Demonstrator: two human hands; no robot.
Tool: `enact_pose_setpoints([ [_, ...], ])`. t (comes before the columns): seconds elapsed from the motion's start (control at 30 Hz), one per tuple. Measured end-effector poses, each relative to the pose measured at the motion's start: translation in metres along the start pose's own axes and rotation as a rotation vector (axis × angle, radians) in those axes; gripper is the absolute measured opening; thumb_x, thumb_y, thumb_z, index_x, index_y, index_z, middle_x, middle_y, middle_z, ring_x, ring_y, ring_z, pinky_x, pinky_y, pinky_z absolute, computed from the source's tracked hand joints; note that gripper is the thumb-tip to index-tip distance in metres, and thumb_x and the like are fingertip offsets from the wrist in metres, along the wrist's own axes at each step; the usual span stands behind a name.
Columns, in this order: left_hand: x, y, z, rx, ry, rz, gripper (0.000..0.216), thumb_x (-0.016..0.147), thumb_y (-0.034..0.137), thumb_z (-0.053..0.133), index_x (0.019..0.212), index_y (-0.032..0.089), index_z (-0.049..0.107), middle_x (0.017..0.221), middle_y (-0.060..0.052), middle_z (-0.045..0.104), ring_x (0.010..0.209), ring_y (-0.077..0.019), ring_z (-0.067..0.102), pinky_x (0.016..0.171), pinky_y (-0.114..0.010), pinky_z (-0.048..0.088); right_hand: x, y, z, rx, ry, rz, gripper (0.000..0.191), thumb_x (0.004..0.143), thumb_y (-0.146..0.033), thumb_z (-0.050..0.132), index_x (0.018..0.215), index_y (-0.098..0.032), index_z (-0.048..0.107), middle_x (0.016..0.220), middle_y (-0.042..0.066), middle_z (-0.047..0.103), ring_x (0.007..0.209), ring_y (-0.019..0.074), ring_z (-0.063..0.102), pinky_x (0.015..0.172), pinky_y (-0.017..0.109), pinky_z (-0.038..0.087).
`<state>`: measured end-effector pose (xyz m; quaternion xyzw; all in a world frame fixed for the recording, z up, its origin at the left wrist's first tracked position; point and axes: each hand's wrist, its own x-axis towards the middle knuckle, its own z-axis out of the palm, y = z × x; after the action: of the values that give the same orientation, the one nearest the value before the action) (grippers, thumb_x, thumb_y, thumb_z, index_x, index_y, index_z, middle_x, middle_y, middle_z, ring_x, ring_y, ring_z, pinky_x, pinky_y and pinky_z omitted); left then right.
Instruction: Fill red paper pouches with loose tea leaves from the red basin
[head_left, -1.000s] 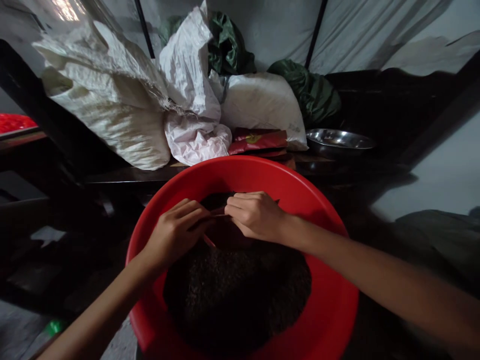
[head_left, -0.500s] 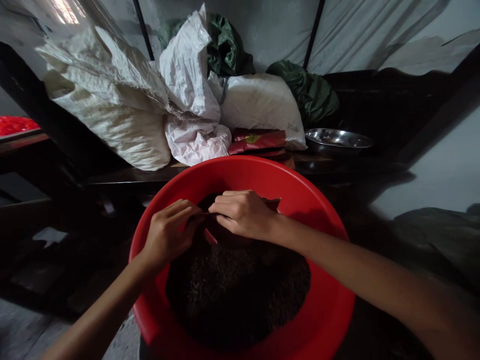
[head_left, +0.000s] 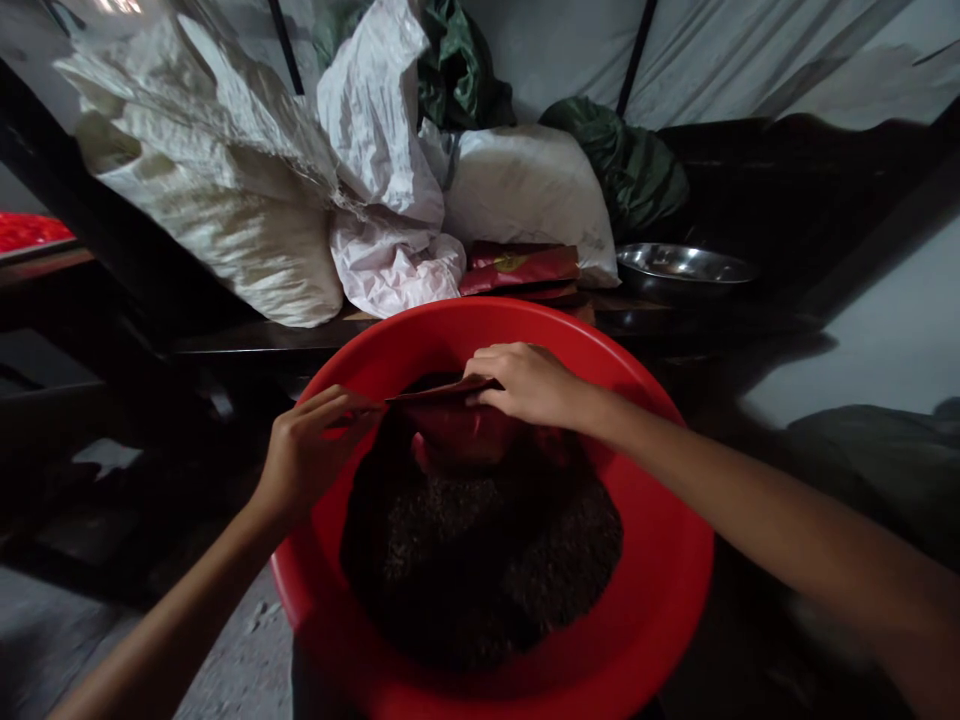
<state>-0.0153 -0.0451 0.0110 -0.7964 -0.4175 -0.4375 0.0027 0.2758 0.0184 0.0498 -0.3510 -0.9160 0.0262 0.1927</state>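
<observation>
A large red basin (head_left: pixel 660 600) holds dark, loose, crumbly material (head_left: pixel 480 570), perhaps tea leaves; its exact kind is hard to make out in the shade. Over the far part of it a red paper-like bag (head_left: pixel 469 425) stands with its top edge upward. My right hand (head_left: pixel 525 383) is closed on that top edge, right of its middle. At the edge's left corner, my left hand (head_left: pixel 319 445) pinches the bag between thumb and fingers. The lower part of the bag lies in shadow against the dark material.
Behind the basin, a dark wooden bench (head_left: pixel 255 338) carries a cream sack (head_left: pixel 225 220), a white sack (head_left: pixel 382 120), a fuller white sack (head_left: pixel 532 190), flat red bags (head_left: pixel 525 268) and a shiny metal bowl (head_left: pixel 686 265). Green bundled sacks (head_left: pixel 622 165) lie farther back.
My hands have moved apart along the bag's top edge, the left going left and the right going right and slightly away. More of the bag's front now shows. The view has shifted slightly.
</observation>
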Motion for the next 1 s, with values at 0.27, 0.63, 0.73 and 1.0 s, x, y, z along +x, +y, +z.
enact_pose_setpoints([
  [0.27,0.01,0.007,0.011,-0.09,-0.011,-0.059,0.018,0.094,0.031,0.073,0.11,0.022,0.075,0.102,-0.002,0.073,0.084,-0.0137,0.069,0.077,-0.026,0.056,0.003,-0.004,0.001,0.156,0.026,0.06,0.005,0.088,-0.023,0.08,0.09,-0.019,0.076,0.092,0.001,0.074,0.085,0.0152,0.064,0.073,0.029,0.04],
  [0.63,0.015,0.01,0.011,-0.156,-0.051,-0.102,0.008,0.094,0.028,0.073,0.096,0.021,0.076,0.088,0.0,0.07,0.079,-0.0128,0.065,0.072,-0.025,0.05,-0.002,0.002,-0.001,0.155,0.05,-0.024,0.006,0.09,-0.019,0.071,0.091,-0.019,0.077,0.093,0.002,0.076,0.084,0.015,0.064,0.073,0.029,0.039],
  [0.73,0.015,0.012,0.012,-0.163,-0.045,-0.104,0.007,0.093,0.026,0.073,0.091,0.02,0.075,0.084,0.0,0.069,0.077,-0.0127,0.065,0.071,-0.025,0.049,-0.003,0.001,0.0,0.158,0.062,-0.029,0.007,0.09,-0.021,0.071,0.091,-0.019,0.077,0.092,0.001,0.076,0.084,0.0151,0.064,0.073,0.028,0.039],
  [1.0,0.018,0.016,0.021,-0.128,0.013,-0.035,0.012,0.091,0.024,0.075,0.081,0.018,0.071,0.08,0.0,0.068,0.074,-0.0126,0.064,0.07,-0.025,0.049,0.008,-0.014,0.005,0.213,0.102,-0.125,0.012,0.096,-0.027,0.068,0.102,-0.019,0.076,0.098,0.001,0.077,0.09,0.0158,0.067,0.078,0.028,0.04],
])
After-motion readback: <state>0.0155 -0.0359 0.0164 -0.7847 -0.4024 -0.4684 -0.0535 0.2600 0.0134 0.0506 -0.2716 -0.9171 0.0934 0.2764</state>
